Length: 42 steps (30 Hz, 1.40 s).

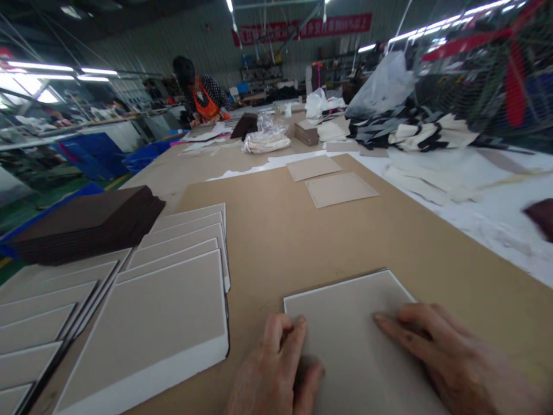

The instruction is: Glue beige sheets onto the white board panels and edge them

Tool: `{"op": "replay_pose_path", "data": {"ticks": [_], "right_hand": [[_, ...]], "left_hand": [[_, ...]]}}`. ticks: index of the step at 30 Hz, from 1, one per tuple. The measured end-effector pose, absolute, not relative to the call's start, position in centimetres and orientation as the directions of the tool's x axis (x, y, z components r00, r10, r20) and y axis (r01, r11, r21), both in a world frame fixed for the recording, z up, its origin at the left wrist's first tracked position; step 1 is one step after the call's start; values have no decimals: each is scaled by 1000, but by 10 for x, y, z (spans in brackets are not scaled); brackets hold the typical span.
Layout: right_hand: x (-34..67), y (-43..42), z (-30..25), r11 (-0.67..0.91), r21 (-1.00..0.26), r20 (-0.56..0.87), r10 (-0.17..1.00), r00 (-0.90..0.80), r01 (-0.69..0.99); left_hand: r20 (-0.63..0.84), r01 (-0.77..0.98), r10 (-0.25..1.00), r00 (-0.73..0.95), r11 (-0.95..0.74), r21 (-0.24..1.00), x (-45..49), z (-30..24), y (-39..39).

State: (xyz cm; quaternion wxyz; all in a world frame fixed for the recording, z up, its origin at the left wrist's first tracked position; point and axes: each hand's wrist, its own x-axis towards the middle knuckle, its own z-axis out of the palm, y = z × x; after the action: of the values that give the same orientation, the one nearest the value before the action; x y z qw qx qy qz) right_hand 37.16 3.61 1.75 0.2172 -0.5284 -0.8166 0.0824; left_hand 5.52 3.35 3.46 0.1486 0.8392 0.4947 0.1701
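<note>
A flat grey-beige board with a thin white edge [345,323] lies on the brown cardboard-covered table [276,236] right in front of me. My left hand [276,369] rests on its near left part with the fingers bent and pressing down, nothing gripped. On the board's right side my right hand [453,363] lies flat with the fingers stretched toward its middle.
To the left lie overlapping rows of similar boards [173,276] and a stack of dark brown sheets [86,225]. Two loose beige sheets [328,178] lie farther up. White and black fabric pieces [415,132] pile at the right. A person in an orange vest [203,98] works at the far end.
</note>
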Motion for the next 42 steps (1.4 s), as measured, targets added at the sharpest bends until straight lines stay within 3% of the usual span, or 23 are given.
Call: {"op": "replay_pose_path", "data": {"ticks": [3, 8, 13, 15, 25, 34, 42], "right_hand": [[355, 39, 31, 562, -205, 153, 827, -541, 801], [377, 43, 44, 455, -122, 76, 891, -448, 882], [396, 69, 52, 290, -451, 63, 954, -294, 844], [392, 84, 51, 228, -527, 46, 969, -241, 819], [393, 123, 36, 133, -672, -34, 977, -209, 728], [396, 134, 37, 46, -800, -121, 964, -236, 598], [400, 125, 35, -20, -828, -163, 965, -207, 561]], "left_hand": [[197, 802, 856, 478, -517, 299, 52, 32, 37], [325, 799, 780, 535, -592, 105, 48, 23, 42], [301, 839, 809, 506, -542, 46, 52, 23, 37], [287, 851, 825, 486, -522, 59, 54, 21, 36], [292, 854, 828, 479, -517, 66, 54, 9, 39], [206, 849, 852, 482, -512, 129, 53, 12, 39], [292, 839, 814, 502, -540, 64, 53, 11, 40]]}}
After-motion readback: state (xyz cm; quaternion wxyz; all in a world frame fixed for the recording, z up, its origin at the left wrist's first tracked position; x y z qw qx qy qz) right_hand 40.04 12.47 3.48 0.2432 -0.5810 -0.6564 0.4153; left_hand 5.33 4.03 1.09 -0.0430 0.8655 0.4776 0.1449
